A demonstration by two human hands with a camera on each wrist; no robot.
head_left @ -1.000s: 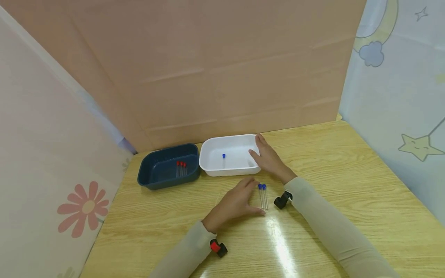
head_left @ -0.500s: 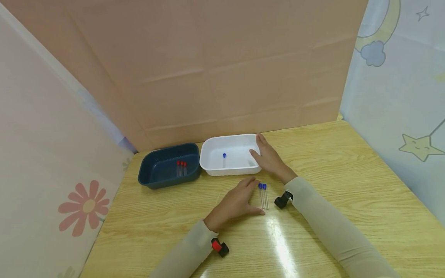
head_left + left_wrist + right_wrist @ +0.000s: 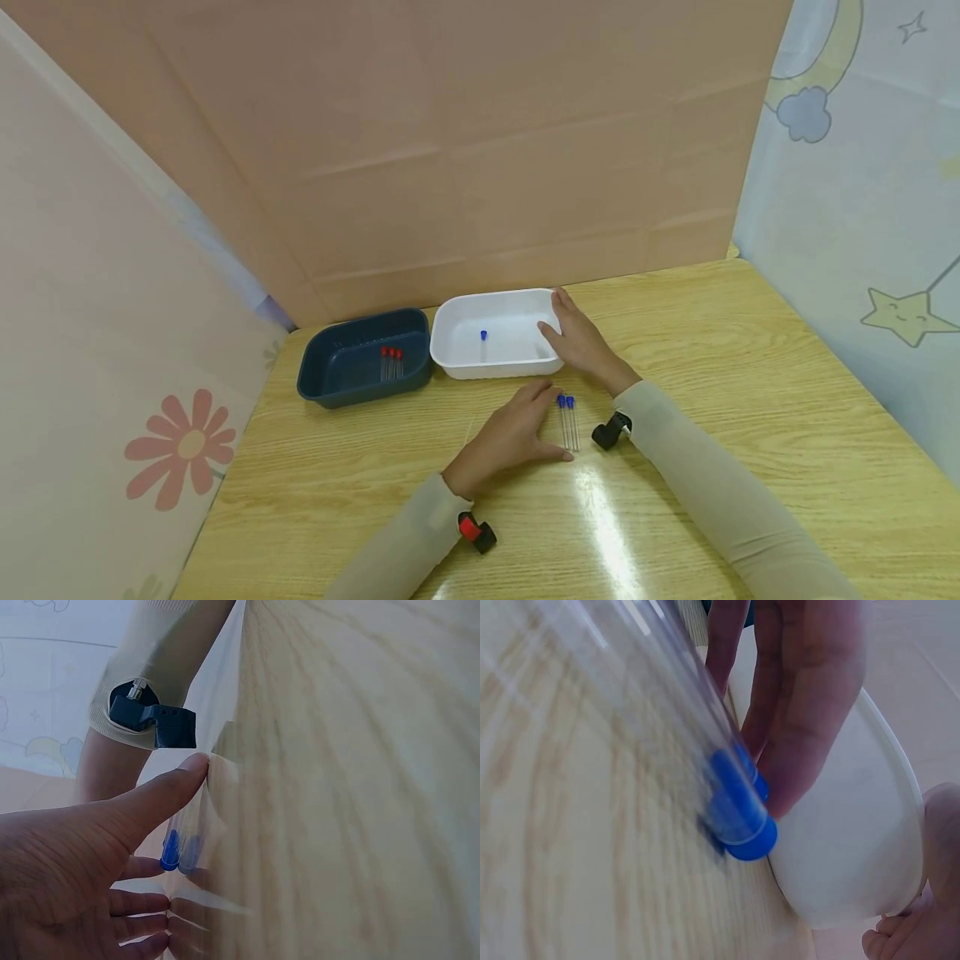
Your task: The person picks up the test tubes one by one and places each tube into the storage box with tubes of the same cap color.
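Two clear tubes with blue caps [image 3: 570, 425] lie side by side on the table. My left hand [image 3: 513, 433] is beside them, its index fingertip by the caps and its thumb near the bottom ends. In the left wrist view its thumb and fingers [image 3: 139, 926] are spread, the fingertips at the table. My right hand [image 3: 588, 346] holds the right end of the white tray [image 3: 495, 372], thumb over the inside and fingers at the far corner. One blue-capped tube [image 3: 483, 340] lies inside that tray.
A dark blue tray [image 3: 330, 398] stands against the white one on its left, with three red-capped tubes [image 3: 392, 367] in it. A brown paper backdrop [image 3: 480, 167] rises behind both trays. Patterned cloths hang at either side of the wooden table [image 3: 712, 350].
Both hands keep almost the same place, and the tubes and trays have not visibly moved. The view shifts only very slightly.
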